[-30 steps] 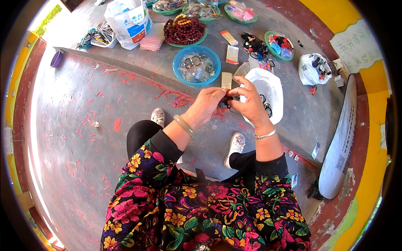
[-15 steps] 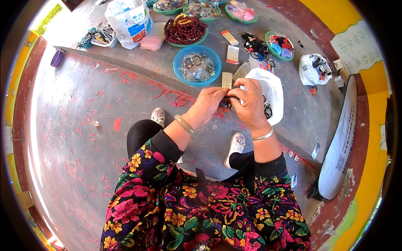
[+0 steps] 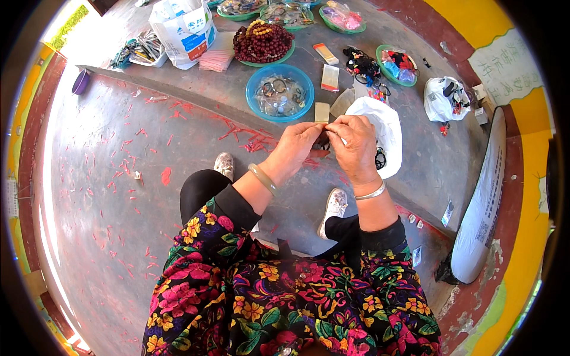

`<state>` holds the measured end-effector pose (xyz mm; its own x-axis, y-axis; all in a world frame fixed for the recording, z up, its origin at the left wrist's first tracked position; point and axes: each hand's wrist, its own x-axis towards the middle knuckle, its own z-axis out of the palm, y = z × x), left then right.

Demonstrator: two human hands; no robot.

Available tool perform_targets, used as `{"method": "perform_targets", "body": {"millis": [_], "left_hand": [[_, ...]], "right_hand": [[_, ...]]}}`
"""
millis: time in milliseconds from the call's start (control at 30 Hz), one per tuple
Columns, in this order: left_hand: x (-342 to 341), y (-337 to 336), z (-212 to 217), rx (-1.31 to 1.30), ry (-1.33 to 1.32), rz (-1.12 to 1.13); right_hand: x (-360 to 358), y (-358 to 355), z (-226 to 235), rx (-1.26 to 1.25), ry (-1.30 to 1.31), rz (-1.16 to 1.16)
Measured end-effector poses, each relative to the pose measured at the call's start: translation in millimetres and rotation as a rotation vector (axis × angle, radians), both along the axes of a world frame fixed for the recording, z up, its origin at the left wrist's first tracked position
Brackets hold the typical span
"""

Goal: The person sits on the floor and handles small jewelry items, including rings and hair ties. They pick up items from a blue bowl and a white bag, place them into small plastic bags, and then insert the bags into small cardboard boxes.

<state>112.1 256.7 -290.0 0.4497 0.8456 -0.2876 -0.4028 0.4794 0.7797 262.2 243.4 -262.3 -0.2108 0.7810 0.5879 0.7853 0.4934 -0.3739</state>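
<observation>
Head view: left hand (image 3: 295, 147), right hand (image 3: 355, 144) meet, fingers pinching small dark item (image 3: 323, 141).

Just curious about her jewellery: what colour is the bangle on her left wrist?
Pale greenish-grey, like jade; the bangle shows clearly in the head view.

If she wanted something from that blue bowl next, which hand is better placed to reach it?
Probably the left hand: the blue bowl lies ahead on its side. The right hand sits over the white bag. Both pinch a small dark item.
</observation>
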Motion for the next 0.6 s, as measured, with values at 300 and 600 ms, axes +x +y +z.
{"method": "perform_targets", "body": {"millis": [300,600], "left_hand": [[3,1,-5,-0.027,-0.037,0.051],[2,-1,-10,0.018,0.001,0.036]], "right_hand": [[-6,-2,4,0.098,-0.162,-0.059],[-4,3,-6,-0.065,0.020,-0.020]]}}
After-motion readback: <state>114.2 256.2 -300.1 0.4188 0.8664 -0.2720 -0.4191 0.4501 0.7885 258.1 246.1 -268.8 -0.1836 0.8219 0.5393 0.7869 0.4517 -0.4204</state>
